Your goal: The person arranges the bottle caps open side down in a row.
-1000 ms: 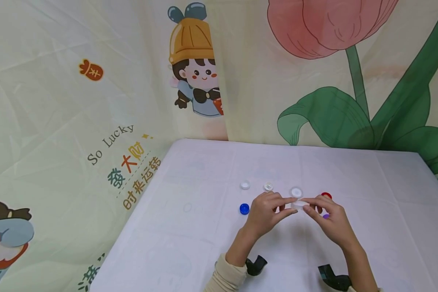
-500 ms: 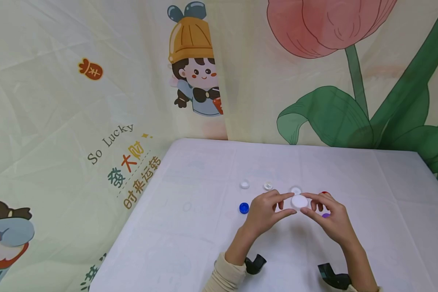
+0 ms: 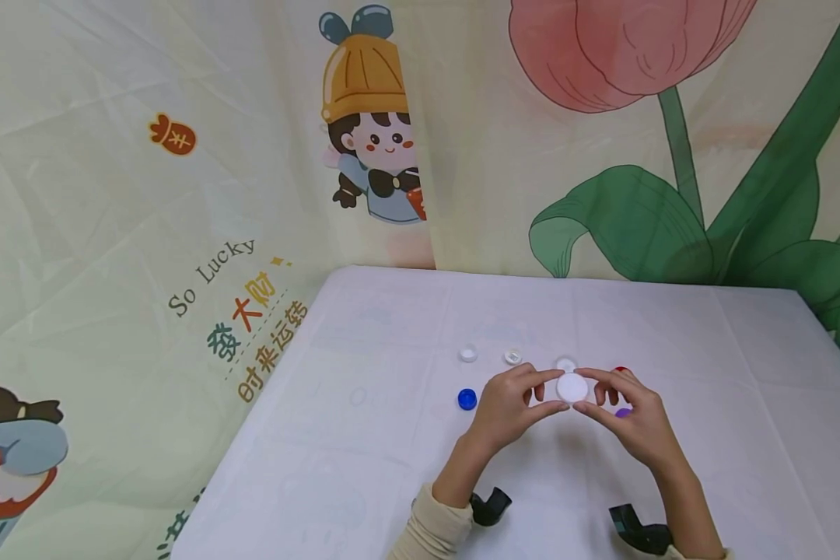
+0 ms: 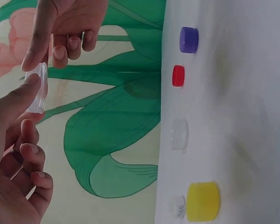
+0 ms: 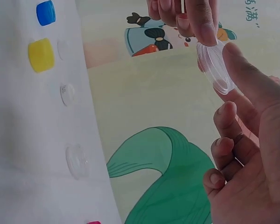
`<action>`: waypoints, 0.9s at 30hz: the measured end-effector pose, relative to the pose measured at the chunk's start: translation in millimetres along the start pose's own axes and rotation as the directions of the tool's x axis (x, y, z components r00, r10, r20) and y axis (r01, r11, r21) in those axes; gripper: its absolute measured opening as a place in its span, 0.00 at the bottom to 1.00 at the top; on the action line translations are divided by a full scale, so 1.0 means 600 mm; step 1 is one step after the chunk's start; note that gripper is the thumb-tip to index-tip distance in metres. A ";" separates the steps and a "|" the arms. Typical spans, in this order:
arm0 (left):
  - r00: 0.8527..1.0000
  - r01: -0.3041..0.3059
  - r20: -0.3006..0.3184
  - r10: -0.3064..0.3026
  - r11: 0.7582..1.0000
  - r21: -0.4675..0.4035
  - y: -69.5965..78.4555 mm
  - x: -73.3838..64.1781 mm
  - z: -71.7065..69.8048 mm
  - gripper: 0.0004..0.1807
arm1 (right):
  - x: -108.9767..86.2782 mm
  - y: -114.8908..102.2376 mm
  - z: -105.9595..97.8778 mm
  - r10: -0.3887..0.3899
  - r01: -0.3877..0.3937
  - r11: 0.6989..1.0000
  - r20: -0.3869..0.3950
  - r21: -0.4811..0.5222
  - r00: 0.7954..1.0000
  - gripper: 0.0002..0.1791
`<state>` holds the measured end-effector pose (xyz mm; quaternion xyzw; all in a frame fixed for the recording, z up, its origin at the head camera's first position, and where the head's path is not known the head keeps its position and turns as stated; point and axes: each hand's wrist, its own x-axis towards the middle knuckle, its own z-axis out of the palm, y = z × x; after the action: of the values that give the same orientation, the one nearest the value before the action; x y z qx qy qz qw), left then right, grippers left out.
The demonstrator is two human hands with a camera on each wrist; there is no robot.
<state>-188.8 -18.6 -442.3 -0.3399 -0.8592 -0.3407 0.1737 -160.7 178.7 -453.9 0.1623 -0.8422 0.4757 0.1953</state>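
Note:
A round translucent white bottle cap is held up between both hands, its flat face turned to the head camera. My left hand pinches its left side with thumb and forefinger. On the opposite side, my right hand pinches the edge in the same way. Fine ridges line the cap's rim in the right wrist view. The other fingers of both hands curl loosely, away from the cap.
On the white-covered table lie a blue cap, white caps, a clear cap, a red cap, a purple cap and a yellow cap. The left hand hides the yellow one from the head view.
The held cap has tilted from nearly edge-on to showing its full round face, mostly in the first half second. Both hands have stayed in almost the same place.

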 end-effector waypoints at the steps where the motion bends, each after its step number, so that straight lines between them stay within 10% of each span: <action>1: 1.000 0.000 0.000 0.000 1.000 0.005 -0.001 0.000 0.002 0.22 | 0.000 0.002 0.001 0.001 -0.001 1.000 -0.003 -0.002 1.000 0.24; 12: 0.997 0.066 0.029 -0.069 0.993 0.098 -0.018 0.008 0.030 0.22 | -0.003 0.078 0.028 0.001 -0.007 0.995 -0.062 -0.098 0.998 0.25; 27: 0.957 0.172 0.170 -0.236 0.930 0.324 -0.052 0.004 0.091 0.19 | -0.005 0.095 0.052 0.168 -0.126 0.933 0.097 -0.336 0.981 0.24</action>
<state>-216.2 4.2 -494.5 -0.2507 -0.9456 -0.1829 0.0975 -190.1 180.1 -512.2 0.0931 -0.9298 0.3311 0.1307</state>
